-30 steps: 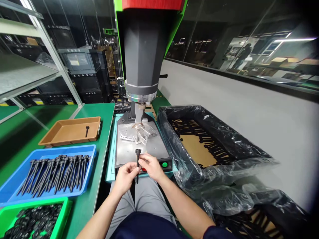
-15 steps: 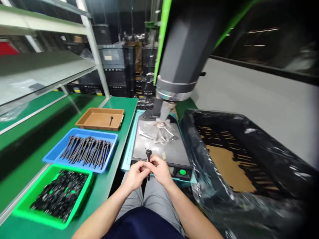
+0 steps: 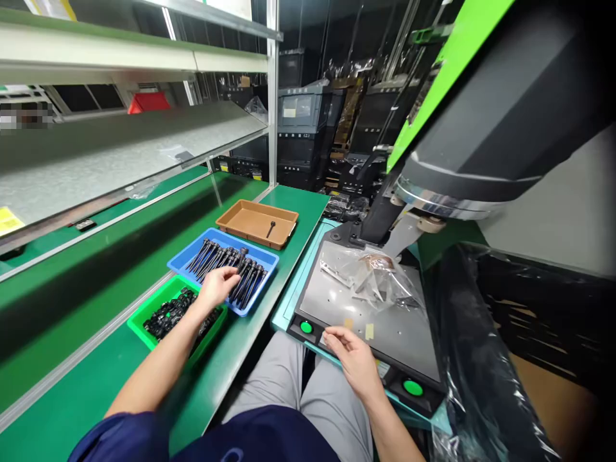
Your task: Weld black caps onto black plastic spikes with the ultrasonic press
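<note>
My left hand is over the blue tray, closed around a black stem with a knobbed head; the fingers hide much of the stem. Beneath and beside it lie several similar black stems in a row, heads toward the back. Near the front edge of the grey-topped machine, my right hand has its thumb and forefinger pinched together. Whatever is between those fingertips, if anything, is too small to make out.
A green tray of small black parts stands before the blue one. Behind is a brown tray with one stem. A plastic bag lies on the machine under its dark head. A lined bin is at right.
My hands have parted. The left has carried the black stem leftward from over my lap to the blue tray, while the right stays near the machine's front edge. The view has turned left.
</note>
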